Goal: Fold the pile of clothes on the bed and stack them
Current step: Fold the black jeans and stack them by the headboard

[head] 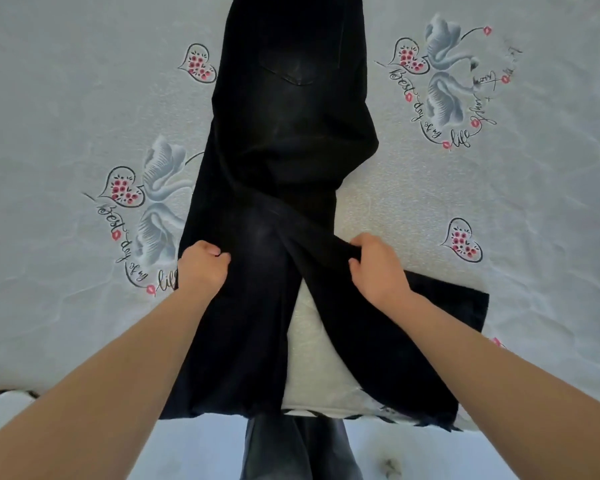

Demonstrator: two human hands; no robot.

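Both hands grip the black trousers (284,140) at the knees: my left hand (203,268) has its fingers curled over the outer edge of the left leg, and my right hand (378,268) pinches a fold of cloth on the right leg. These trousers lie lengthwise on the bed (66,98), waist away from me, back pocket up, legs spread apart toward me with the hems at the bed's near edge. White sheet printed with hearts and swans shows between the legs.
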